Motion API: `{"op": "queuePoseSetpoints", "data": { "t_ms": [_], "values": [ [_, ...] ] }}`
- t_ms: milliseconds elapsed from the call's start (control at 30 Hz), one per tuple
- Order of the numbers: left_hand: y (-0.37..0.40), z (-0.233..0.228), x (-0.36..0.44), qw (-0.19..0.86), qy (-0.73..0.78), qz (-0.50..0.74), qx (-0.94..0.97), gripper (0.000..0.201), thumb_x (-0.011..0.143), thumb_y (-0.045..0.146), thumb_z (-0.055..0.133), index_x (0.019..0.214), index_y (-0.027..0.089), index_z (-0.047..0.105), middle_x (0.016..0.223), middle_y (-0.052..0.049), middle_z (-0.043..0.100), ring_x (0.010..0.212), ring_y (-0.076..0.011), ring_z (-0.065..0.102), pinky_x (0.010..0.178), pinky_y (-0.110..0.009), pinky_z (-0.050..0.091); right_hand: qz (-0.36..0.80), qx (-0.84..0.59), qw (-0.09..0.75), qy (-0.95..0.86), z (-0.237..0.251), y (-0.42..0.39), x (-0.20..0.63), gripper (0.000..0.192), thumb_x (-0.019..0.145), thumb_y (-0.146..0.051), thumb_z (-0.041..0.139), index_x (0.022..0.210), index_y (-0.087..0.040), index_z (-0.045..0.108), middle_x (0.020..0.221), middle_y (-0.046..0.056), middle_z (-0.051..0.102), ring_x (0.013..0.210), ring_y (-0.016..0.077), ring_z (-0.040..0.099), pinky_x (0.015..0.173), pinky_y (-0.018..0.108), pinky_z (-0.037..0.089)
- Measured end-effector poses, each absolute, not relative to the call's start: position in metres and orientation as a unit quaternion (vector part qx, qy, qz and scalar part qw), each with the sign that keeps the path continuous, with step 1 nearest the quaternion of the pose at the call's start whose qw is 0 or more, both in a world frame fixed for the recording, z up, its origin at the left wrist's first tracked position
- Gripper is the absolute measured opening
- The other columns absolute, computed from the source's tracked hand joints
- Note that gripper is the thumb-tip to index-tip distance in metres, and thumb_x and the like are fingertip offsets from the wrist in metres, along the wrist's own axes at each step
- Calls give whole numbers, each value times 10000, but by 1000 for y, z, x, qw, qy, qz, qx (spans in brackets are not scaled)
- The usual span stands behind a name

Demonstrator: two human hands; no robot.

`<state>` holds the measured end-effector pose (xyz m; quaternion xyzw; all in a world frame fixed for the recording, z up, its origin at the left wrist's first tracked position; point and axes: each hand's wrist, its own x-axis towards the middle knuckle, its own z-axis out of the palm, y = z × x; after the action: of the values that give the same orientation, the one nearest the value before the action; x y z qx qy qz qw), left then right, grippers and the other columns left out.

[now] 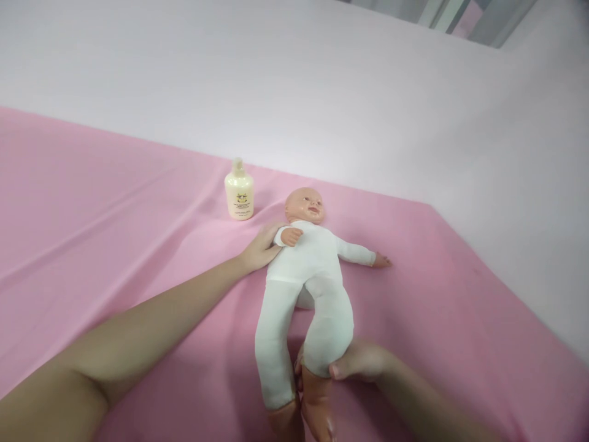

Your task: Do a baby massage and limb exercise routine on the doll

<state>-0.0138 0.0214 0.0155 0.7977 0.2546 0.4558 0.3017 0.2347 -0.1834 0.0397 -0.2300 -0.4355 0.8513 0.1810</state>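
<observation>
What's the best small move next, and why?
Probably lift the held leg of the baby doll slightly: the right hand grips it near the trouser cuff, while the left hand rests against the doll's bent arm.

We cannot see all the fingers of the left hand (pixel 264 247), since the doll (pixel 304 255) covers some; its leg hides part of the right hand (pixel 361 361) from us. The bottom edge cuts off one foot (pixel 286 422). The bottle's (pixel 240 190) finest print is too small to read.
</observation>
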Motion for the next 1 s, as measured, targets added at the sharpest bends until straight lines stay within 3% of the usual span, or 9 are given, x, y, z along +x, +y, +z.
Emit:
{"op": "queuePoseSetpoints", "data": {
  "t_ms": [1000],
  "values": [
    [20,19,-13,298,250,461,798,379,1007,419,597,1303,185,627,1250,-129,716,1149,-306,659,1050,-491,500,849,-219,182,-445,38,-183,235,513,732,-523,898,1121,-197,829,1154,119,804,1155,293,733,1075,386,513]
  ]
}}
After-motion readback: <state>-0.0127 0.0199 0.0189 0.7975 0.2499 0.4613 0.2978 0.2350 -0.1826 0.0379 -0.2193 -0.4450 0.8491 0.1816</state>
